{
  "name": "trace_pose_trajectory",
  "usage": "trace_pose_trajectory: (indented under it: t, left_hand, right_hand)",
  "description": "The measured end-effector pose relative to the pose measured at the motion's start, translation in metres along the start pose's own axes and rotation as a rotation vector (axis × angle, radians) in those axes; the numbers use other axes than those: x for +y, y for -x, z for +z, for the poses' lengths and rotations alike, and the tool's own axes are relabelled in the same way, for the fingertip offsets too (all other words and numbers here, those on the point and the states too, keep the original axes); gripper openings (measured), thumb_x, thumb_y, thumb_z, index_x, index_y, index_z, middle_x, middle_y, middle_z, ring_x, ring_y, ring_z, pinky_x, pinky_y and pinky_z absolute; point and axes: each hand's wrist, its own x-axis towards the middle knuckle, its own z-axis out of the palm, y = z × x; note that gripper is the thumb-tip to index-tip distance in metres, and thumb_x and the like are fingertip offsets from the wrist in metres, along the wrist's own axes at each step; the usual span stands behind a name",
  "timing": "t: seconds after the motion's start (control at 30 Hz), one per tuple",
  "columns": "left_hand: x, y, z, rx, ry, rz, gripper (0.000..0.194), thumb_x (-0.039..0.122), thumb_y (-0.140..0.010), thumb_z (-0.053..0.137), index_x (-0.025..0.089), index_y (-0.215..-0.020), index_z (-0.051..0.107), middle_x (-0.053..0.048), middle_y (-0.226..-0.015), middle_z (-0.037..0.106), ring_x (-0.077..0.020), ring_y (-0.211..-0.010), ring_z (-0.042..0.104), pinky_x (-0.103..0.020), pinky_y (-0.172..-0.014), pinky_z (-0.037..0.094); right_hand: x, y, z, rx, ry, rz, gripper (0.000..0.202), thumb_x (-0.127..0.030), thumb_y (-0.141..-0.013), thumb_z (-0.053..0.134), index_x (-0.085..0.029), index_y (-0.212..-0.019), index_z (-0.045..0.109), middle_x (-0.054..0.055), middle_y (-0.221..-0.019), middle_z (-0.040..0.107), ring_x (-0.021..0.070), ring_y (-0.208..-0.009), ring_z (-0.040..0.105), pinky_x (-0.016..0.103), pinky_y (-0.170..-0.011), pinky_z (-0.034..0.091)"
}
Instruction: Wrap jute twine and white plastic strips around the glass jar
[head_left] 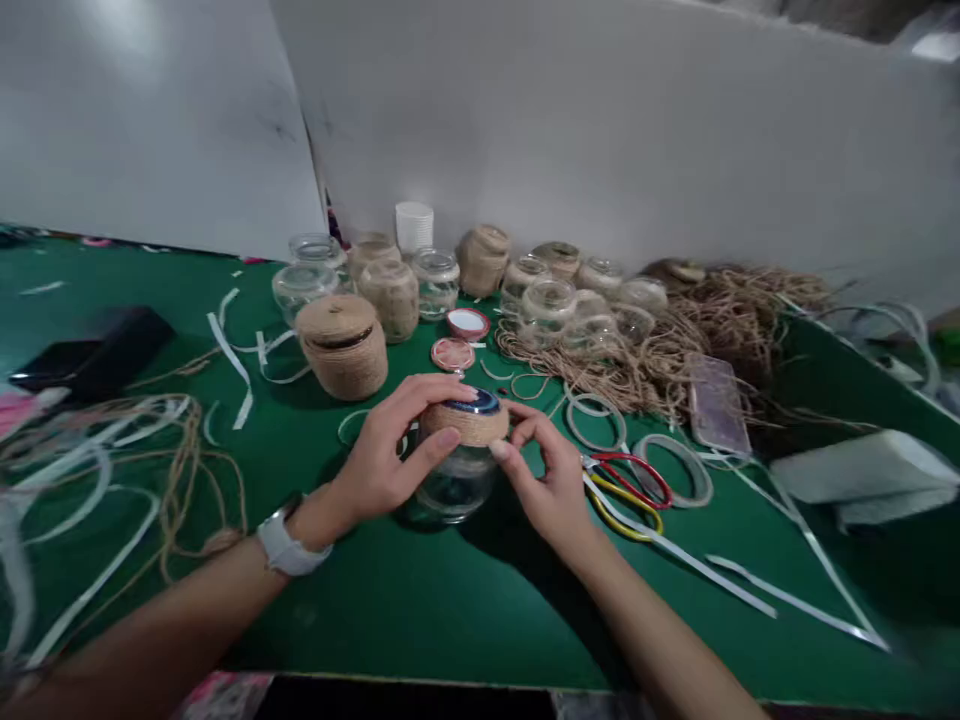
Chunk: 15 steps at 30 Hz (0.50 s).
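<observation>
A clear glass jar (459, 490) stands upright on the green table in front of me. Its lid (466, 425) has brown twine wound round the side and a dark blue top that is still bare. My left hand (394, 440) grips the lid from the left, fingers across the top and thumb against the twine. At the lid's right side, my right hand (544, 460) has thumb and fingers pinched together, touching the twine band. Whatever lies between those fingertips is hidden.
Red-and-yellow-handled scissors (630, 490) and tape rolls (675, 470) lie to the right. Behind stand a twine-covered jar (343, 350), several glass jars (547, 310) and a twine heap (720, 320). Loose twine and white strips (105, 480) cover the left. A phone case (718, 405) lies right.
</observation>
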Motion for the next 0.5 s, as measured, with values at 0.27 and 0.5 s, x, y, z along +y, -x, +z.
trace_pose_trajectory:
  t: [0.27, 0.5]
  left_hand:
    - [0.0009, 0.0007, 0.0062, 0.004, 0.028, 0.031, 0.032, 0.026, -0.096, 0.058, 0.024, -0.128, 0.060, -0.010, -0.132, 0.063, -0.0275, -0.129, 0.055, -0.044, -0.109, 0.042]
    - [0.0045, -0.0013, 0.0062, -0.006, 0.077, -0.050, 0.028, 0.027, -0.090, 0.068, 0.024, -0.117, 0.065, -0.010, -0.126, 0.067, -0.0300, -0.132, 0.054, -0.046, -0.110, 0.042]
  right_hand:
    - [0.0023, 0.0016, 0.0032, 0.023, -0.072, 0.026, 0.032, -0.039, -0.087, 0.066, -0.023, -0.068, 0.047, 0.010, -0.104, 0.072, 0.0248, -0.097, 0.068, 0.038, -0.086, 0.049]
    - [-0.0007, 0.0011, -0.0005, 0.053, -0.027, 0.000, 0.031, -0.037, -0.086, 0.069, -0.022, -0.067, 0.049, 0.012, -0.106, 0.073, 0.0261, -0.098, 0.069, 0.041, -0.089, 0.050]
